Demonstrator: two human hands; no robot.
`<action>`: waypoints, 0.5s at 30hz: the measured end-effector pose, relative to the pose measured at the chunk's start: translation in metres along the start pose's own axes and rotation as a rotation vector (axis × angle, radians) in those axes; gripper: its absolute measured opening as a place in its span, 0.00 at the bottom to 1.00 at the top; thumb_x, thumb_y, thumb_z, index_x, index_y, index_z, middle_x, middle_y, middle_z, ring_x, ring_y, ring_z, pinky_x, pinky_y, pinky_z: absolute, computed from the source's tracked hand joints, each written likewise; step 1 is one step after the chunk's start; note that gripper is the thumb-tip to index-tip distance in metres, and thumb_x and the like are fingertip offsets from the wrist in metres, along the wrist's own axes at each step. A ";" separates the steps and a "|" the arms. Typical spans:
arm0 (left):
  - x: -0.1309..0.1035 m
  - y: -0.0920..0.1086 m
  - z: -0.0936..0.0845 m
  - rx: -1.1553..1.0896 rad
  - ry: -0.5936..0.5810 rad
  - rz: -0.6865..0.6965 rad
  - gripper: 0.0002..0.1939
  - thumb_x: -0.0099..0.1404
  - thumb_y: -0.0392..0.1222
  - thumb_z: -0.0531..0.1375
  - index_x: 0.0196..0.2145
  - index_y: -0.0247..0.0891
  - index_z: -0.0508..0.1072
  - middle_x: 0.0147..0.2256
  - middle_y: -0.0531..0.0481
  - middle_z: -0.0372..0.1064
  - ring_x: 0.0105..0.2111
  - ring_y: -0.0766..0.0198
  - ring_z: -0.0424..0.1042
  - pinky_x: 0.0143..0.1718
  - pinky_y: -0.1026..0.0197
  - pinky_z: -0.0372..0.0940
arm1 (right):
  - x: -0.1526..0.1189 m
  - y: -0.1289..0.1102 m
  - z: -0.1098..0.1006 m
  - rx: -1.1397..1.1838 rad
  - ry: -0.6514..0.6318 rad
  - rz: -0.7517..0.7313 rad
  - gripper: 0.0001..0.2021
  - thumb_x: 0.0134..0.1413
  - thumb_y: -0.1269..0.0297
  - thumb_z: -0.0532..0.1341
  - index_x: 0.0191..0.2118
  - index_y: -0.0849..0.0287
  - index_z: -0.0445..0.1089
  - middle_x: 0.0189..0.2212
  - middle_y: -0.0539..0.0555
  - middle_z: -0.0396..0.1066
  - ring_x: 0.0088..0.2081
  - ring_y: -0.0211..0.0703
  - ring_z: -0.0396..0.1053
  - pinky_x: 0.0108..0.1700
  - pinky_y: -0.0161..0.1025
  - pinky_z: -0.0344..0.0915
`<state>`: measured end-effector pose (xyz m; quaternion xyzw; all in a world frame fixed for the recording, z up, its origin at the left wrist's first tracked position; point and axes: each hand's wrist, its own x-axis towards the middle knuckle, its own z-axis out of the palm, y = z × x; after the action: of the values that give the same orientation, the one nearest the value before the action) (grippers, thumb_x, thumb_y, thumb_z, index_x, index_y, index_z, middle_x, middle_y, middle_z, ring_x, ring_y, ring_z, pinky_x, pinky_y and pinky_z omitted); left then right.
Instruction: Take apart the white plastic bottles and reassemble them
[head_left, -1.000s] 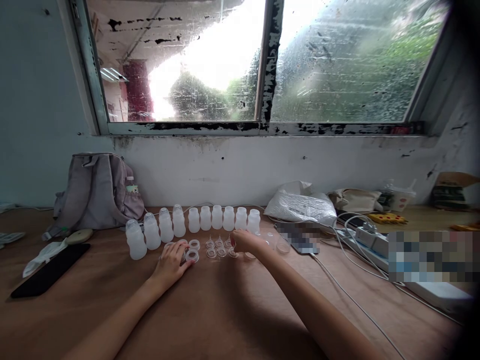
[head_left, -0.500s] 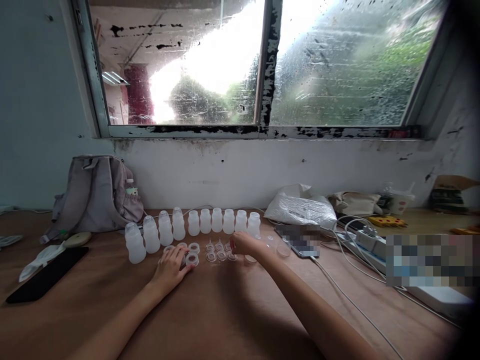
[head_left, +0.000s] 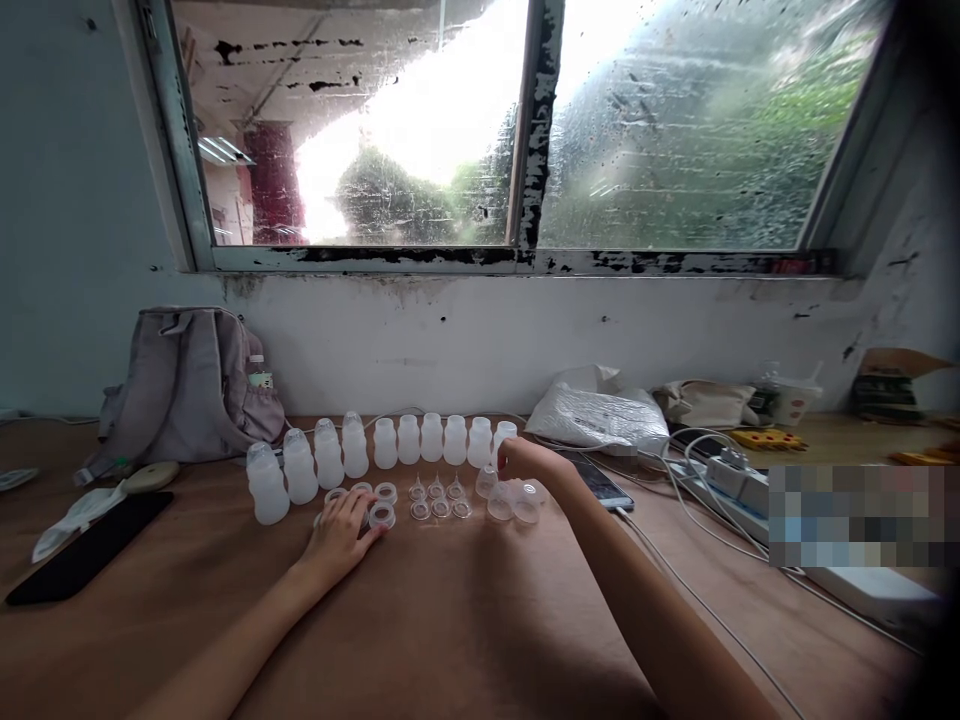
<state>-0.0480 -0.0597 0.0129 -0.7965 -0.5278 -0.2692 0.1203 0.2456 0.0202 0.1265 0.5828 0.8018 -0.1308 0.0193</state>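
Observation:
My left hand (head_left: 341, 530) rests with spread fingers on several clear rings (head_left: 382, 515) on the brown table. My right hand (head_left: 525, 460) is bent over the clear domed caps (head_left: 500, 503), its fingertips pinched close to one cap; whether they grip it is too small to make out. Between my hands stand several clear nipples (head_left: 440, 507) in two rows. Behind them is a row of frosted open bottles (head_left: 431, 438). At the left stand bottles with clear domed caps (head_left: 300, 468).
A grey backpack (head_left: 187, 385) leans at the back left, near a black flat object (head_left: 90, 550). At the right lie a silvery bag (head_left: 600, 412), a phone (head_left: 604, 487), white cables and a power strip (head_left: 874, 590).
My right hand has moved right, from the nipples to the clear caps. My left hand has stayed on the rings. The view has shifted slightly.

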 end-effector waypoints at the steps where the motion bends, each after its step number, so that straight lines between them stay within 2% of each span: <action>1: 0.000 0.000 0.000 0.000 -0.005 -0.001 0.15 0.59 0.48 0.52 0.42 0.40 0.63 0.41 0.48 0.64 0.42 0.56 0.62 0.42 0.54 0.57 | -0.001 -0.001 0.000 0.003 -0.025 0.019 0.03 0.39 0.76 0.59 0.24 0.63 0.69 0.21 0.54 0.66 0.25 0.40 0.65 0.25 0.35 0.59; 5: 0.000 0.001 0.000 0.002 -0.017 -0.008 0.15 0.59 0.48 0.51 0.42 0.40 0.63 0.41 0.48 0.64 0.42 0.57 0.62 0.43 0.54 0.57 | -0.001 -0.007 0.002 0.007 -0.097 0.047 0.04 0.39 0.77 0.59 0.21 0.64 0.68 0.18 0.51 0.65 0.23 0.37 0.65 0.25 0.33 0.60; 9: 0.001 0.001 0.000 0.005 -0.036 -0.020 0.14 0.60 0.48 0.51 0.42 0.40 0.63 0.41 0.48 0.64 0.42 0.57 0.61 0.43 0.54 0.57 | -0.001 -0.010 0.001 0.035 -0.128 0.048 0.03 0.40 0.75 0.59 0.25 0.63 0.69 0.20 0.51 0.67 0.24 0.37 0.66 0.25 0.31 0.60; 15: 0.001 0.004 -0.003 -0.014 -0.059 -0.025 0.14 0.60 0.48 0.50 0.42 0.40 0.63 0.41 0.48 0.64 0.42 0.57 0.62 0.43 0.54 0.56 | -0.004 0.008 -0.007 0.045 -0.075 0.181 0.08 0.42 0.74 0.59 0.33 0.64 0.66 0.28 0.57 0.69 0.27 0.41 0.69 0.25 0.32 0.62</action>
<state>-0.0452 -0.0616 0.0166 -0.7981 -0.5393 -0.2509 0.0958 0.2554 0.0199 0.1321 0.6477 0.7415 -0.1681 0.0480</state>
